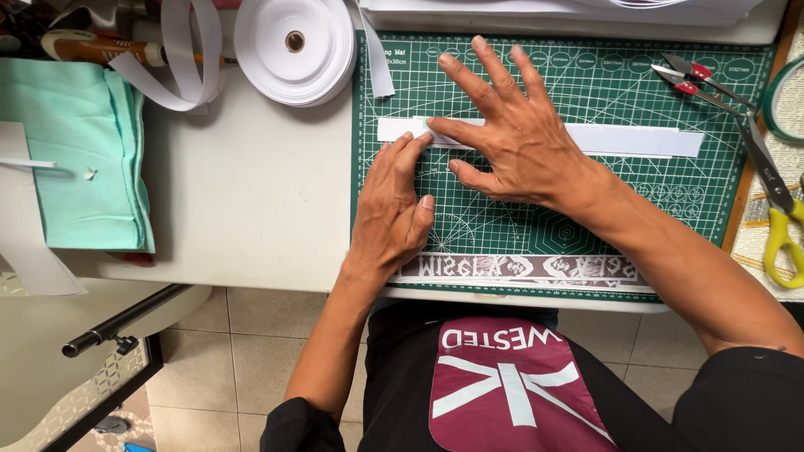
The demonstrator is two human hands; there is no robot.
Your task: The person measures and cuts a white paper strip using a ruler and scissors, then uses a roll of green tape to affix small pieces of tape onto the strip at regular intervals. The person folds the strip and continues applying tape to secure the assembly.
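Observation:
A long white strip of tape (pixel 636 140) lies flat across the green cutting mat (pixel 586 84). My right hand (pixel 515 138) rests spread on the strip near its left part, fingers apart, the index finger pressing the strip. My left hand (pixel 395 205) lies flat on the mat just below the strip's left end, its fingertips touching the strip's lower edge beside my right index finger. Neither hand grips anything.
A big roll of white tape (pixel 295 46) sits at the mat's upper left, loose tape looping off it. Folded mint fabric (pixel 79 155) lies far left. Small red-handled snips (pixel 695 79) and yellow-handled scissors (pixel 779 209) lie at the right. A patterned band (pixel 536 268) runs along the mat's near edge.

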